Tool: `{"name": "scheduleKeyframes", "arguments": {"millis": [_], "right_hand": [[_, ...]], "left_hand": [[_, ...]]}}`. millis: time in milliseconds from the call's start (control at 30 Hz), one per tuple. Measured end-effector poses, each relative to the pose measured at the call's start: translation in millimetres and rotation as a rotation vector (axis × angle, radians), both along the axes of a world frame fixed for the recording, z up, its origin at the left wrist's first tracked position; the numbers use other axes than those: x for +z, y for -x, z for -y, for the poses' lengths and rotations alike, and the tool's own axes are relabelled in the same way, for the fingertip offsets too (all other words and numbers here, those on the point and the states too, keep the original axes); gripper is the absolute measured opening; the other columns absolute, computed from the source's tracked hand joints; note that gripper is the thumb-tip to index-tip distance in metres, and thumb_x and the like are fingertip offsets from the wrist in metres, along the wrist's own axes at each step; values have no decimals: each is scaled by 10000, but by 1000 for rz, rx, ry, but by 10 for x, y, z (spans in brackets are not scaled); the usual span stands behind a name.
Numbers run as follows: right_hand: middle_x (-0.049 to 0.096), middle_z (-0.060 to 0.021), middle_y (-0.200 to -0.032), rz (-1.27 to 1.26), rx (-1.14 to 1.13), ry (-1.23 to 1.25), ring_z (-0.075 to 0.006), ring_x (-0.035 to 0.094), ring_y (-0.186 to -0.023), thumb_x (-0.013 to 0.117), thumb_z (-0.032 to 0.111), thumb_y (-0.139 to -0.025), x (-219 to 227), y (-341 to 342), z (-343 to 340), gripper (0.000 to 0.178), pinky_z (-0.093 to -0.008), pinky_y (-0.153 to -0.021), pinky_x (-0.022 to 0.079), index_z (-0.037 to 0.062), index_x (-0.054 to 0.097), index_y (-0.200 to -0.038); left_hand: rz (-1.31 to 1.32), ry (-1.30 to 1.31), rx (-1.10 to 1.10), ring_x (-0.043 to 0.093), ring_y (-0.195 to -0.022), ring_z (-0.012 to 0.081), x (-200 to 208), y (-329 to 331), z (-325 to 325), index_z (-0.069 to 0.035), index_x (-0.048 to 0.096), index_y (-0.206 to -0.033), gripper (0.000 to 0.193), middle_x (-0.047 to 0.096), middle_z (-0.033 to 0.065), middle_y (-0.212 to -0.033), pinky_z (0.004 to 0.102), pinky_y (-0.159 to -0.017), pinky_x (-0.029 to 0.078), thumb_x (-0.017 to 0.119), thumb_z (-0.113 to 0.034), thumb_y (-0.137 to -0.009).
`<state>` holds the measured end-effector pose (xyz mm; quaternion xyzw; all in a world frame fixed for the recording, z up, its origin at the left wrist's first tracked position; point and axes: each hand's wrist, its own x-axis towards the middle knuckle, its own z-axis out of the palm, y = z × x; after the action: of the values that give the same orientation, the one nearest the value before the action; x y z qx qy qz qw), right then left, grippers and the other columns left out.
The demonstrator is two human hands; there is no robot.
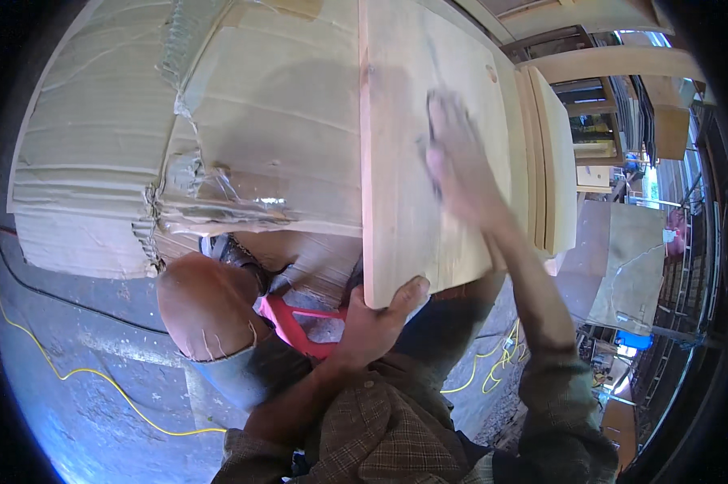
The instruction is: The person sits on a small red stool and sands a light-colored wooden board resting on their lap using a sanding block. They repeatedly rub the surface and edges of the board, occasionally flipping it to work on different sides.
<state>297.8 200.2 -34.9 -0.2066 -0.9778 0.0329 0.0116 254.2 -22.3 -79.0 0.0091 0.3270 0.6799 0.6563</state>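
A cluttered workshop opens out toward three o'clock, with pale wooden panels [553, 161] stacked on edge and frames leaning behind them. The working surface [283, 121] is a heap of flattened cardboard wrapped in torn clear film, filling the view from nine to twelve o'clock. Below it lies a grey concrete floor [82, 403] crossed by a yellow cable [98, 375] at seven o'clock.

The wooden board [428, 153] rests on the cardboard, running from twelve o'clock down to the centre, its near end overhanging toward the person.

The step in hand looks like rubbing or sanding the face of the board. The right hand [457, 157] lies flat on the upper half, fingers stretched and close together, palm down; it is blurred, and I cannot tell whether a sheet or pad sits beneath it. The left hand [376, 319] clamps the near bottom corner, thumb on top and fingers curled under the edge, bracing the board.

The next move, by my judgement, calls for a firm brace at the corner while the flat hand travels along the grain.

A red plastic piece [295, 323] shows at six o'clock beside the person's knee [203, 306].
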Motion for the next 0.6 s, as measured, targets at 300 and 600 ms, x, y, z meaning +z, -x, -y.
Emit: {"name": "scheduleKeyframes", "arguments": {"millis": [300,600], "right_hand": [[330,-165,-1462,-136,-200,-184,-364,302,-1343,349,327,-970,-198,804,-1137,486,-507,-1104,209,49,398,-1364],[308,-161,-1477,-59,-113,-208,-336,279,-1368,318,399,-973,-50,-65,-154,544,-523,-1098,193,74,358,-1408]], "left_hand": [[-139,75,90,578,-825,72,99,10,-131,31,633,-1024,212,644,29,-912,235,-722,473,654,-126,-884],[-114,58,88,571,-846,80,101,28,-147,23,632,-1017,206,636,28,-917,245,-745,471,644,-142,-894]]}}
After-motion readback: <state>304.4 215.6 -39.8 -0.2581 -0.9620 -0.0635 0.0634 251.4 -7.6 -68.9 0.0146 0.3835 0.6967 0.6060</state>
